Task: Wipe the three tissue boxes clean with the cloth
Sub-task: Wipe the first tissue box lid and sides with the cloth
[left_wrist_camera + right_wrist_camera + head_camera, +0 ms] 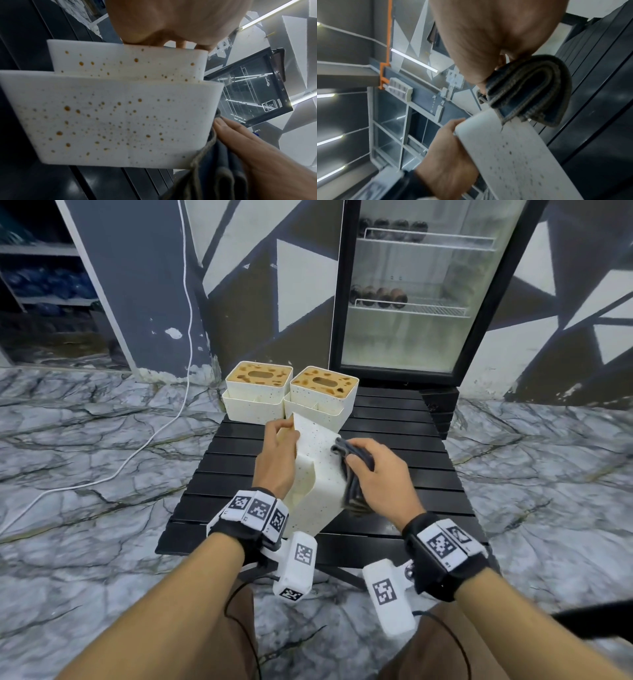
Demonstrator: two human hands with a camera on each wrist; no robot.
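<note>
A white tissue box [320, 470] speckled with brown spots is tipped on its side above the black slatted table [394, 440]. My left hand [279, 453] grips its top end, fingers curled over the edge. My right hand [373, 470] holds a folded dark grey cloth [352, 481] against the box's right face. The left wrist view shows the spotted side [111, 119] close up with the cloth [214, 169] at its right edge. In the right wrist view the folded cloth [530, 92] sits on the box [513, 155]. Two more stained boxes [258, 392] [322, 397] stand upright at the table's far edge.
A glass-door fridge [428, 285] stands behind the table on the right. A white cable [164, 419] runs across the marble floor [85, 457] on the left. Dark shelves [41, 285] fill the far left.
</note>
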